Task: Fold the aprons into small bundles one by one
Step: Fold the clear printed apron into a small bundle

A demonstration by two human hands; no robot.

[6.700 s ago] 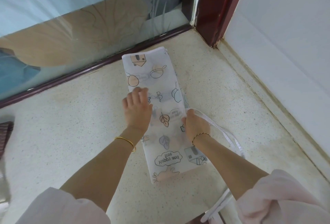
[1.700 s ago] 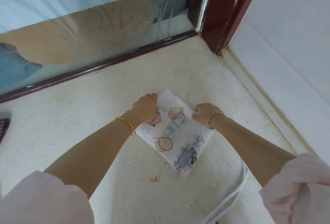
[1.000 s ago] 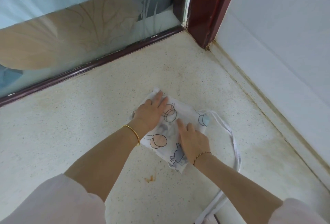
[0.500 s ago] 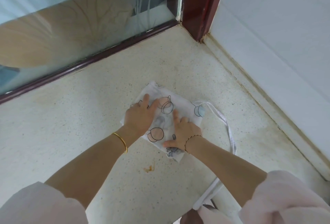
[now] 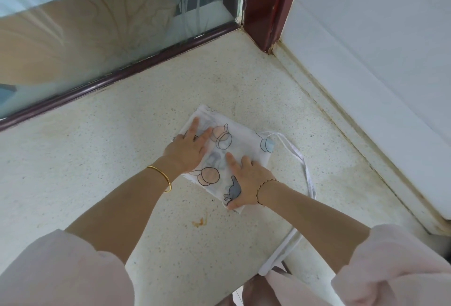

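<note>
Apron [image 5: 240, 144]: folded to a small square bundle, flat on the counter [image 5: 109, 159], right of centre, one corner twd the person.
L hand [image 5: 189, 151]: flat, fingers straight, presses the bundle's far-left part; grips nothing.
R hand [image 5: 249, 181]: flat, fingers straight, presses the near-right part; thumb at the near edge.
Strap [image 5: 306, 174]: white, leaves the bundle's right corner, loops over the counter, drops off the near edge.
Edges: dark rail [image 5: 122, 74] under a glass pane [image 5: 97, 32] at the far side; red post [image 5: 266, 5] in the corner; white wall [image 5: 378, 62] w/ a raised lip on the right.
Room: counter runs wide to the left; narrower btw bundle and lip.
Stain [image 5: 199, 221]: orange, near side, apart from the bundle.
Hidden: bundle's middle under both hands; strap end behind the right sleeve [image 5: 390, 269]; shapes behind the glass too blurred to tell.
</note>
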